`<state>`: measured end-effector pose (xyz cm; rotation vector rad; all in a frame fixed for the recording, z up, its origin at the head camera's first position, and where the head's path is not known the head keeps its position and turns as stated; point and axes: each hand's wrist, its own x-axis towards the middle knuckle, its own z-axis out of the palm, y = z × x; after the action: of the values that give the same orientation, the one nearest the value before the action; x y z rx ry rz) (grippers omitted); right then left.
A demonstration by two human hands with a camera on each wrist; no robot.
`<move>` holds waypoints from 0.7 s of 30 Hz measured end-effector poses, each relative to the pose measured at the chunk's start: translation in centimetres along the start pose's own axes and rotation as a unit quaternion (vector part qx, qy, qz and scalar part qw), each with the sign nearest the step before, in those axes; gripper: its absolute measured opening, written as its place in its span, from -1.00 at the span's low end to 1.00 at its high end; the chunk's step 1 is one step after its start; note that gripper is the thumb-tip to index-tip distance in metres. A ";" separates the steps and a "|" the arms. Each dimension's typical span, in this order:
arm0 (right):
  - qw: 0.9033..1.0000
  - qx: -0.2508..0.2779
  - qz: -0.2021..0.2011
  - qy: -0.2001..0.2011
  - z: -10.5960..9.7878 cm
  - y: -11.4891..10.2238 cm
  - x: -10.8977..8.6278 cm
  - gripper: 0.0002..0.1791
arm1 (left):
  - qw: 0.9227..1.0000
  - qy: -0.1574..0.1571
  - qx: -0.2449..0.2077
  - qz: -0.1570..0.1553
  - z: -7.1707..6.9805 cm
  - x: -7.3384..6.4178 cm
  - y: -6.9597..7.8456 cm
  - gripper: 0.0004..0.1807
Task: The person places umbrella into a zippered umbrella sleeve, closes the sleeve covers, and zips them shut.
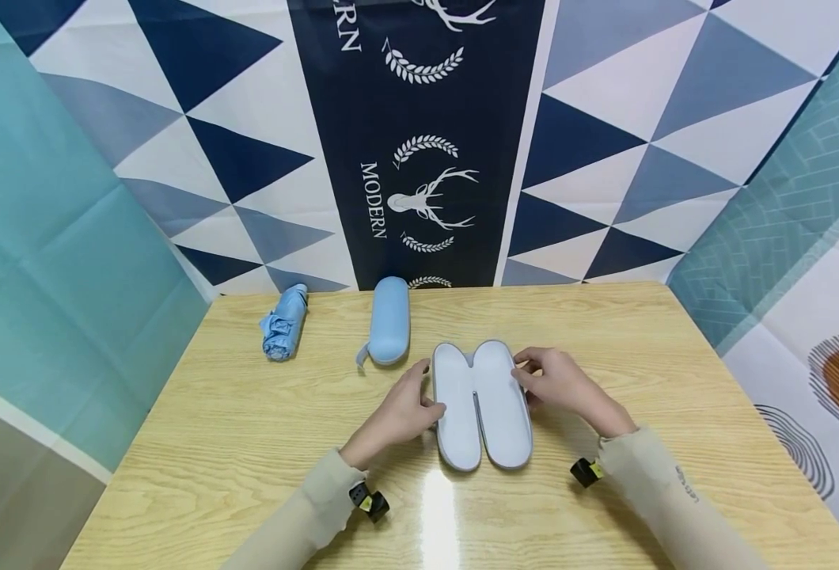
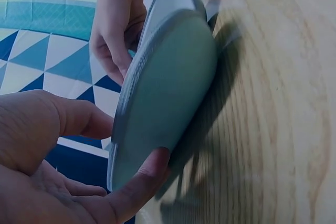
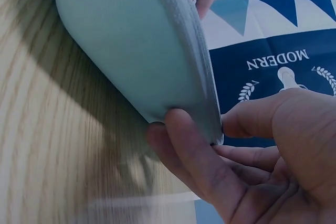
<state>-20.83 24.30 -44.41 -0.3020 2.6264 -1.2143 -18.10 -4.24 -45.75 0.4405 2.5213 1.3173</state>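
Observation:
An unzipped case (image 1: 503,412), pale inside like a glasses case, lies spread open on the table with its two long halves side by side. My left hand (image 1: 401,408) holds the left half, thumb at the rim and a fingertip against the outer shell (image 2: 163,93) in the left wrist view. On the other side, my right hand (image 1: 558,384) pinches the right half's edge; the right wrist view shows its fingers under the pale green-looking shell (image 3: 126,40). No contents appear inside either half.
A closed light-blue case (image 1: 389,321) with a strap stands behind the open one. Farther left lies a folded light-blue umbrella (image 1: 286,323). The wooden table (image 1: 248,443) meets a patterned cloth backdrop (image 1: 434,261) at its far edge.

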 end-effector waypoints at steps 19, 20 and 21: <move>0.999 0.041 0.003 -0.025 1.0 -0.3 -0.6 -0.58 | 0.999 0.011 -0.035 -0.020 -1.1 0.3 -1.0 -0.19; 0.999 0.040 0.000 -0.025 1.0 -0.3 -0.6 -0.58 | 0.999 0.011 -0.035 -0.021 -1.1 0.2 -1.1 -0.20; 0.999 0.040 0.001 -0.026 1.0 -0.2 -0.7 -0.57 | 0.999 0.012 -0.038 -0.022 -1.1 0.2 -1.1 -0.20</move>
<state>-19.89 23.60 -44.78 -0.3128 2.5273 -1.2886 -18.86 -5.60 -46.03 0.3536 2.4757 1.4035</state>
